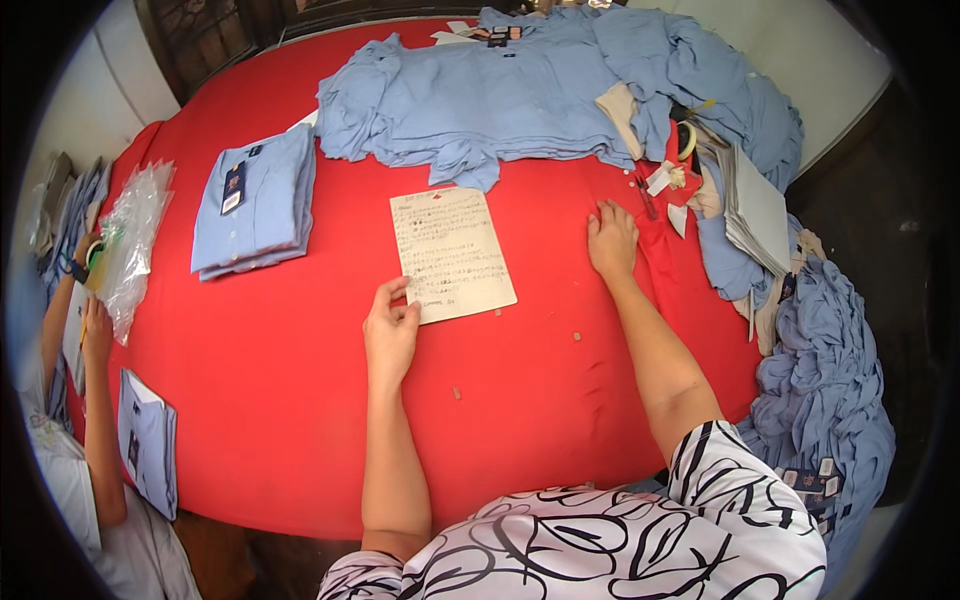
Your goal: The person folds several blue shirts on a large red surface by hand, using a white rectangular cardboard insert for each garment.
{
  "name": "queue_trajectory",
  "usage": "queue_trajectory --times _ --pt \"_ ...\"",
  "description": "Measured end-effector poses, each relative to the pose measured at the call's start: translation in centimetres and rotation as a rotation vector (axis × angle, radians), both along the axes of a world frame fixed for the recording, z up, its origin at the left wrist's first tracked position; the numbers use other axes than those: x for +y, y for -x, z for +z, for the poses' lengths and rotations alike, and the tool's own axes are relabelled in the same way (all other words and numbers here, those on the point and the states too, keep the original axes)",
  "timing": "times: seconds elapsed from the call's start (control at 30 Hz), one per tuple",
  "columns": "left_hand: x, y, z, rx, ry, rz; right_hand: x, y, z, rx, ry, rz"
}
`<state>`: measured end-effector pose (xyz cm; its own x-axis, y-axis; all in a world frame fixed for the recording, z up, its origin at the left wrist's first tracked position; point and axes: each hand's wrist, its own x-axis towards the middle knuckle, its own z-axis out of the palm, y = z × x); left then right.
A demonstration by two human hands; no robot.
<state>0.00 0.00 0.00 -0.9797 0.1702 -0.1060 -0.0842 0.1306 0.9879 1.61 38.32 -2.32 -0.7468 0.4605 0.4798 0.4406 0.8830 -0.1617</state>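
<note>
Handwritten sheet (455, 245) on the red tablecloth (280, 400), bare cloth to its left, right and near side, a spread of blue shirts (500, 100) close along its far edge. It is cream, flat, lined with dark script, a small red patch (437, 197) near the top. Right hand (613, 243) rests palm down, fingers loosely spread, holding nothing; left hand (392, 330) touches the sheet's near-left corner, thumb and fingertips slightly parted, whether they pinch it I cannot tell
</note>
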Motion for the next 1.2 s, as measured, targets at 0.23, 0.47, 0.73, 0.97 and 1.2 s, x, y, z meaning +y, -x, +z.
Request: queue_trajectory --times 0.23,0.47,0.73,0.97,1.2 --pt "0.3 -1.0 -0.2 0.340 0.232 -0.049 -1.3 0.1 0.1 0.014 0.012 0.003" --pt "0.5 -0.9 0.1 0.414 0.143 -0.203 -0.7 -0.7 0.0 0.176 0.070 0.186" --pt "-3.0 -2.9 1.4 0.484 -0.415 -0.036 -18.9 -3.1 10.1 0.002 1.177 1.009" --pt "-6.7 -3.5 -1.5 0.305 -0.115 0.255 -24.4 10.3 29.5 0.232 0.648 1.076" --pt "-5.6 -4.0 -0.3 0.533 0.103 0.291 -37.3 20.5 49.8 0.470 0.477 1.225"
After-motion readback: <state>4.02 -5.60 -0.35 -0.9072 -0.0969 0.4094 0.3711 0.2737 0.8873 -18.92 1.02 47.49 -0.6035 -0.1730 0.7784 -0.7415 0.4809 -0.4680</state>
